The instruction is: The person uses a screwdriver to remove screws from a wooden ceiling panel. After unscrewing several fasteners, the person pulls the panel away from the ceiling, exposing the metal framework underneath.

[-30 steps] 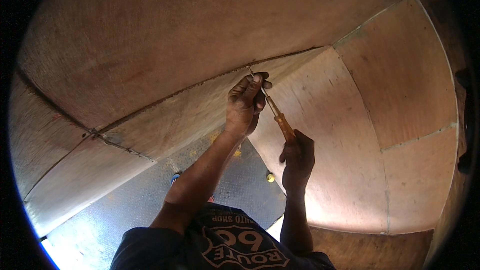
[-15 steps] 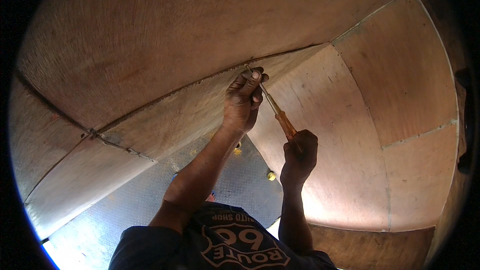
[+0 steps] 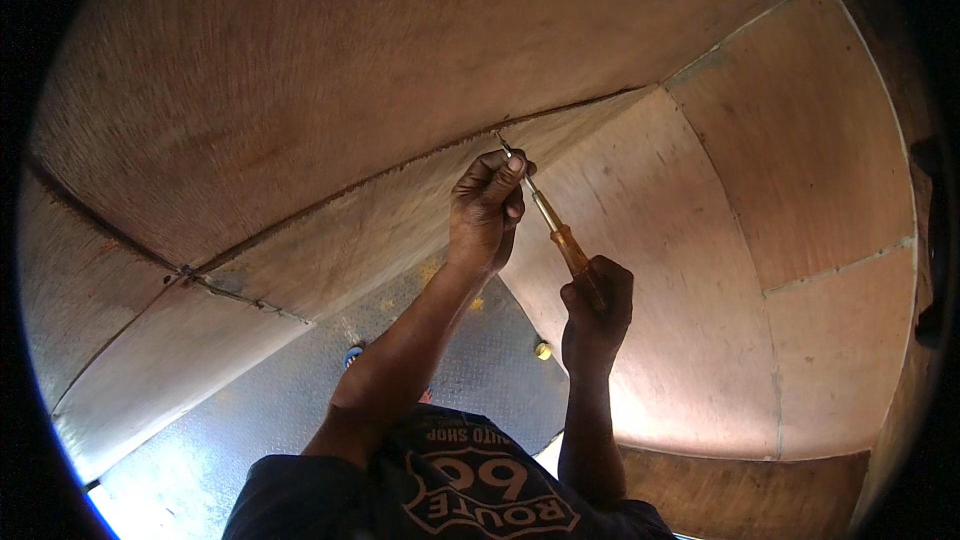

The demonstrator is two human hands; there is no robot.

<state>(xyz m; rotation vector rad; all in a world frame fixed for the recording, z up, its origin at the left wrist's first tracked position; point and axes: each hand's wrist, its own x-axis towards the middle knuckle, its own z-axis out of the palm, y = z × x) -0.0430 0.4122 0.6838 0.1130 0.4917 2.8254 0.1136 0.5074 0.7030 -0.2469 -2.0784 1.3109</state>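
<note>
A screwdriver (image 3: 567, 246) with an amber, see-through handle and a metal shaft slants up and leftward to the ceiling seam. My right hand (image 3: 598, 315) is wrapped round the handle's lower end. Higher up, my left hand (image 3: 488, 202) pinches the shaft near its tip between thumb and fingers. A thin metal tip sticks out past those fingers to the dark seam (image 3: 420, 152) between two wooden panels. Whether it is the bare tip or a screw on it is too small to tell.
Brown plywood ceiling (image 3: 330, 50) spreads overhead, and a curved plywood wall (image 3: 650, 240) rises on the right. Far below lies a grey textured floor (image 3: 480, 350) with a small yellow round object (image 3: 543, 351) by the wall and a blue object (image 3: 353, 355) beside my left forearm.
My left fingers have slipped slightly down from the seam, and more thin metal shows above them. My right hand has risen a little on the handle. The blue object on the floor shows more.
</note>
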